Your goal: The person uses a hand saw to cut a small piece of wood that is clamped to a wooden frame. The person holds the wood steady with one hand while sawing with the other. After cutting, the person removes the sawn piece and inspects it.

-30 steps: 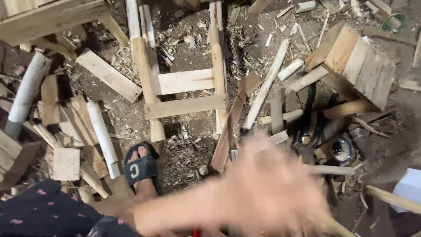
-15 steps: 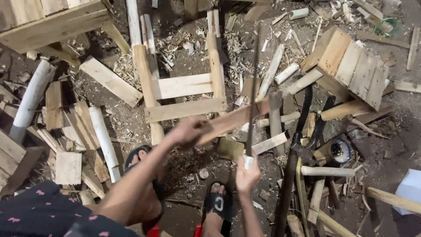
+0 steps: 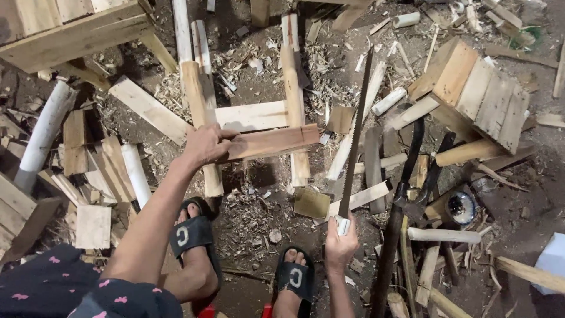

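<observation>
My left hand point(image 3: 206, 144) grips the left end of a reddish wooden slat point(image 3: 273, 141) and holds it flat across the two uprights of a small ladder-like wooden frame point(image 3: 291, 82) lying on the ground. A paler crosspiece point(image 3: 250, 115) sits just above the slat. My right hand point(image 3: 340, 244) is shut on the white handle of a long thin saw blade point(image 3: 355, 135), which points up and away, right of the frame. My feet in black sandals point(image 3: 191, 232) stand below the frame.
Wood offcuts, shavings and white pipes point(image 3: 44, 132) litter the dirt floor. A slatted wooden crate point(image 3: 479, 94) lies at the upper right, another wooden structure point(image 3: 70, 29) at the upper left. A dark curved tool point(image 3: 406, 188) lies beside the saw.
My left hand has carried the reddish slat from a tilted position over to the frame and laid it level across the uprights. My right hand with the saw has come into view and stayed low.
</observation>
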